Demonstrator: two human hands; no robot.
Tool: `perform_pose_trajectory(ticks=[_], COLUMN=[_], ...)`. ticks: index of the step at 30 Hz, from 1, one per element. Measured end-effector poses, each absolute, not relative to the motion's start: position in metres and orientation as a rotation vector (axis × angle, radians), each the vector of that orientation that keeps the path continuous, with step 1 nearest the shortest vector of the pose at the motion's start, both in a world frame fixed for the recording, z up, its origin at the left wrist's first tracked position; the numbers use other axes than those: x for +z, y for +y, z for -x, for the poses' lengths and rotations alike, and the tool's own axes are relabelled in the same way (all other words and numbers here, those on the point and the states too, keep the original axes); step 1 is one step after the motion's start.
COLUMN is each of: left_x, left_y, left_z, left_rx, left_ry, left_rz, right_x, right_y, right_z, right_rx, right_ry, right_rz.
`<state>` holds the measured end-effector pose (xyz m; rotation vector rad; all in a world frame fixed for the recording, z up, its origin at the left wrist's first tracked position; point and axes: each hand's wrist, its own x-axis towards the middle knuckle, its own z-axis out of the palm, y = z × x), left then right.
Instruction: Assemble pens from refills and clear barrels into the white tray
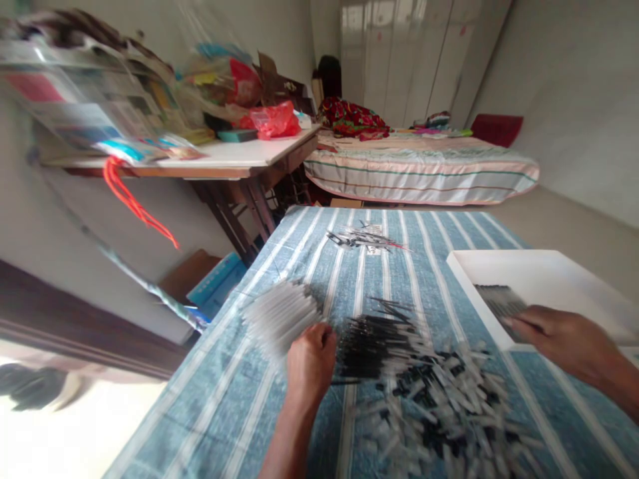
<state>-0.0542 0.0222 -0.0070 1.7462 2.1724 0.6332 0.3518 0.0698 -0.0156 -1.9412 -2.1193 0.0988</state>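
My left hand [312, 362] is closed at the right edge of a bundle of whitish translucent pen tubes [282, 316]; whatever is in its fingers is hidden. Just right of it lies a pile of thin black refills [372, 342]. Closer to me spreads a loose heap of clear and black pen caps [449, 406]. At the right, my right hand [554, 332] reaches over the near wall of a white box [589, 273]. Its fingers are pinched at the end of a row of dark-tipped pens [499, 303] inside, blurred by motion.
Blue striped cloth [249, 392] covers the table. Some thin dark pieces [367, 236] lie at its far end. A cluttered desk [239, 156] with a red plastic bag [277, 121] stands left, a bed [424, 169] behind. A blue box [217, 286] sits below the desk.
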Motion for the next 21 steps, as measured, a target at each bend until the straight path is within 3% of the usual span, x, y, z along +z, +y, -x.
perform_pose_trajectory(ticks=[7,21], left_x=[0.003,0.007], left_y=[0.017,0.015], left_z=[0.056,0.046], left_rx=[0.028,-0.160], left_ry=[2.321,2.314], left_rz=[-1.859,-1.956], right_x=[-0.015,-0.017], right_y=[0.030,0.013], right_z=[-0.277,-0.212], right_rx=[0.327,0.287], right_ry=[-2.318,-2.429], right_rz=[1.525,1.245])
